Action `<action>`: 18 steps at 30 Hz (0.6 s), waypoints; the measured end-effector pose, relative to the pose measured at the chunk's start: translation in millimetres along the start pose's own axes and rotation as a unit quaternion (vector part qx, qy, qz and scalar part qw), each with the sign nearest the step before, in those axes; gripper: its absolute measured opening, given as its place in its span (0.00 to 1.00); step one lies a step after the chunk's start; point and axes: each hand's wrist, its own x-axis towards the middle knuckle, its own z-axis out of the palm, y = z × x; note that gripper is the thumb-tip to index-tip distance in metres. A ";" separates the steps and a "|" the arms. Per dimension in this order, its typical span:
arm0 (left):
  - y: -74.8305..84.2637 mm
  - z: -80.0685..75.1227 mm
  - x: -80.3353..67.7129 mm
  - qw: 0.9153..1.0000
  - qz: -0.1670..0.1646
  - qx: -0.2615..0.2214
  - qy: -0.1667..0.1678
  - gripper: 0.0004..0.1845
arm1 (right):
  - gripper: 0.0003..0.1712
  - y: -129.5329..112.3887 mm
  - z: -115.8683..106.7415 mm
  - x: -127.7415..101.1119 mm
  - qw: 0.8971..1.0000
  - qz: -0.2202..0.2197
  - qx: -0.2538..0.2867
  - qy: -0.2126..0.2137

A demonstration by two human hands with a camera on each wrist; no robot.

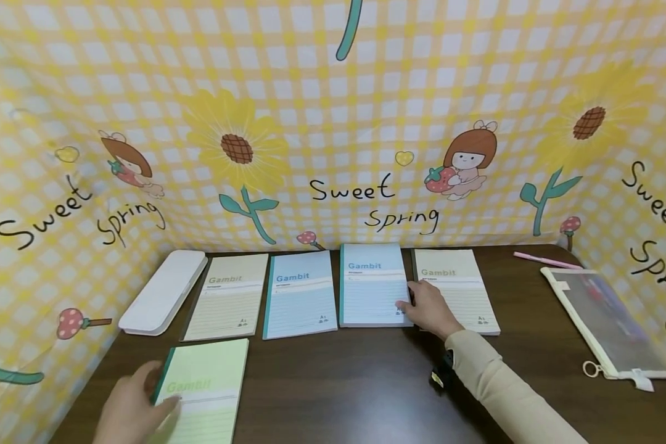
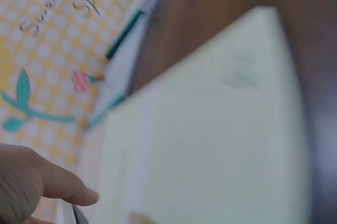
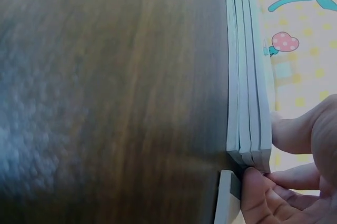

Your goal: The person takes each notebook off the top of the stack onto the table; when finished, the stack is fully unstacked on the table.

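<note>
My left hand (image 1: 154, 394) grips the left edge of a pale green Gambit notebook (image 1: 206, 388) lying at the table's near left. In the left wrist view that green notebook (image 2: 210, 129) fills the frame, blurred, with my left hand (image 2: 63, 192) at its edge. My right hand (image 1: 407, 305) pinches the lower right corner of a light blue notebook stack (image 1: 372, 285) in the back row. Seen edge-on in the right wrist view, the stack (image 3: 247, 76) is several notebooks thick, and my right hand (image 3: 274, 153) has the thumb above and fingertips (image 3: 258, 182) at the corner.
The back row also holds a beige notebook (image 1: 230, 296), a blue notebook (image 1: 300, 295) and another beige notebook (image 1: 457, 290) beside my right hand. A white pencil case (image 1: 163, 291) lies far left. A pink pen (image 1: 546, 261) and a mesh pouch (image 1: 605, 320) lie at the right. A yellow checked backdrop (image 1: 333, 123) walls in the table.
</note>
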 end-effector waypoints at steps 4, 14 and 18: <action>62.8 17.4 30.3 0.988 0.081 -0.051 0.121 0.29 | 0.13 -0.1 -2.9 0.2 1.000 0.007 0.002 -0.003; 209.9 80.8 124.9 0.978 0.118 -0.171 0.004 0.21 | 0.15 -3.3 -3.6 1.0 1.000 0.019 0.004 -0.013; 240.8 103.0 135.5 0.977 0.129 -0.166 -0.035 0.13 | 0.13 -5.5 -1.1 0.4 1.000 0.021 0.004 -0.009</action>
